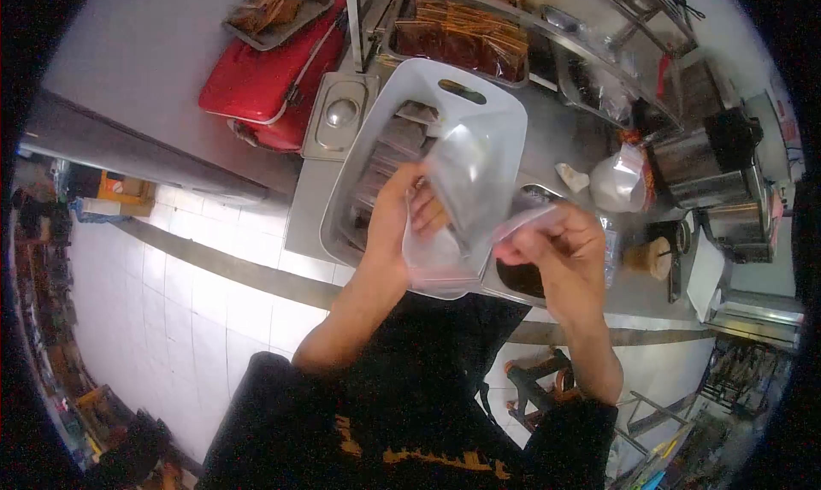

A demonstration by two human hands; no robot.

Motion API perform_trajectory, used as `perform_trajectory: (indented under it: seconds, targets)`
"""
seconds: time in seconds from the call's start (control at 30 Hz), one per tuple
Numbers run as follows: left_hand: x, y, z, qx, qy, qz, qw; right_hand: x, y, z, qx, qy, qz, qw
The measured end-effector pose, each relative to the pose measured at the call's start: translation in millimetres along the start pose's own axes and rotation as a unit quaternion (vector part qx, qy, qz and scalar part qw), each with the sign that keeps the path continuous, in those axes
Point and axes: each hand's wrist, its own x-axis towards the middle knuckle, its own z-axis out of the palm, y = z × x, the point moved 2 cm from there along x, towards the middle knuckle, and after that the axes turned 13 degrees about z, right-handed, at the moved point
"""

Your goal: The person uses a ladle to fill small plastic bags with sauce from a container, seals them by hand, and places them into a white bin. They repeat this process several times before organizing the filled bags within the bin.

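Above the white bin [479,105] on the steel surface [564,139], a clear plastic bag [453,208] hangs between both hands — long axis tilted, running from lower left up to the right. Left hand [402,216] grips its side; right hand [556,250] pinches the bag's right edge.

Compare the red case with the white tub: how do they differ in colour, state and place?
The red case is shut and red; the white tub is open-topped and white. The case lies off to the left under a metal tray; the tub sits behind the hands, with dark packets inside. Both rest on the counter.
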Motion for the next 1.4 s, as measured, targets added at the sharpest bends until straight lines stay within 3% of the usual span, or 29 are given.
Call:
perform_trajectory:
  seconds: [0.1, 0.13, 0.17, 0.2, 0.23, 0.27, 0.33, 0.37, 0.5, 0.6, 0.67, 0.7, 0.77, 0.8, 0.87, 0.9, 0.97, 1.1, 1.2, 1.27, 1.33, 1.37, 1.4]
  targets:
    - [-15.8, 6.3, 11.8, 0.079, -0.134, 0.051, 0.987, 2.8, 0.4, -5.4, 0.054, 0.055, -0.037, 0.996]
    - [-22.3, 2.3, 12.0, 0.077, -0.139, 0.045, 0.986, 4.4, 0.6, -9.1, 0.050, 0.062, -0.040, 0.996]
    - [-28.8, 1.3, 12.8, 0.146, -0.169, 0.138, 0.965, 6.0, 0.2, -11.6, 0.024, 0.074, -0.035, 0.996]
    - [-34.2, 1.4, 13.3, 0.212, -0.196, 0.232, 0.929, 6.9, 1.1, -13.8, -0.002, 0.085, -0.029, 0.996]
    - [-40.3, 5.0, 18.1, 0.461, -0.232, 0.389, 0.764, 6.6, 5.9, -16.4, 0.019, 0.090, -0.006, 0.996]
    - [-45.1, 2.6, 21.4, 0.459, -0.235, 0.387, 0.764, 6.9, 9.1, -17.9, 0.018, 0.093, -0.007, 0.995]
    - [-60.8, -2.7, 42.9, 0.559, -0.290, 0.411, 0.660, 5.8, 7.3, -14.7, -0.218, 0.081, -0.160, 0.959]
    - [-59.8, -6.0, 43.8, 0.559, -0.309, 0.433, 0.636, 5.0, 4.8, -13.0, -0.247, 0.076, -0.147, 0.955]
    - [-55.8, -9.6, 40.2, 0.563, -0.334, 0.442, 0.613, 2.5, 9.4, -15.9, -0.165, 0.059, -0.121, 0.977]
    - [-60.7, -4.8, 44.3, 0.581, -0.329, 0.386, 0.636, -1.2, 5.4, -17.4, -0.163, -0.012, -0.090, 0.982]
    - [-59.2, -3.3, 46.8, 0.634, -0.418, 0.337, 0.557, -8.7, -9.2, -6.6, -0.357, -0.005, -0.106, 0.928]
    - [-59.8, -3.6, 46.9, 0.634, -0.418, 0.336, 0.557, -9.2, -5.9, -5.6, -0.357, -0.004, -0.106, 0.928]
    - [-60.1, -4.8, 46.9, 0.638, -0.426, 0.317, 0.557, -12.4, 3.3, -0.5, -0.488, -0.001, -0.167, 0.857]
    - [-60.9, -8.9, 44.8, 0.639, -0.429, 0.314, 0.556, -15.2, 5.3, 1.8, -0.487, 0.002, -0.166, 0.858]
    - [-63.4, -17.5, 38.4, 0.623, -0.367, 0.364, 0.588, -22.3, 7.3, 5.4, -0.482, 0.083, -0.208, 0.847]
    - [-65.1, -19.0, 38.8, 0.623, -0.370, 0.360, 0.588, -23.9, 14.1, 7.8, -0.481, 0.086, -0.205, 0.848]
    - [-67.7, -21.8, 41.8, 0.649, -0.356, 0.368, 0.562, -26.9, 29.4, 5.8, -0.474, 0.185, -0.259, 0.821]
    - [-64.5, -22.7, 41.5, 0.657, -0.379, 0.352, 0.549, -28.5, 37.7, 2.1, -0.465, 0.215, -0.249, 0.822]
    - [-62.6, -22.0, 36.4, 0.632, -0.422, 0.311, 0.571, -33.7, 28.0, 3.8, -0.477, 0.226, -0.238, 0.815]
    - [-65.5, -19.6, 36.4, 0.661, -0.417, 0.325, 0.532, -36.2, 32.1, 3.1, -0.568, 0.194, -0.221, 0.769]
    - [-67.0, -22.0, 30.3, 0.641, -0.488, 0.377, 0.458, -39.1, 50.3, -6.8, -0.538, 0.188, -0.216, 0.793]
    - [-70.4, -19.2, 27.4, 0.648, -0.474, 0.367, 0.469, -45.5, 66.5, -15.4, -0.537, 0.188, -0.166, 0.806]
    - [-73.2, -15.8, 24.8, 0.652, -0.458, 0.363, 0.483, -39.9, 51.4, -2.6, -0.559, 0.214, -0.245, 0.763]
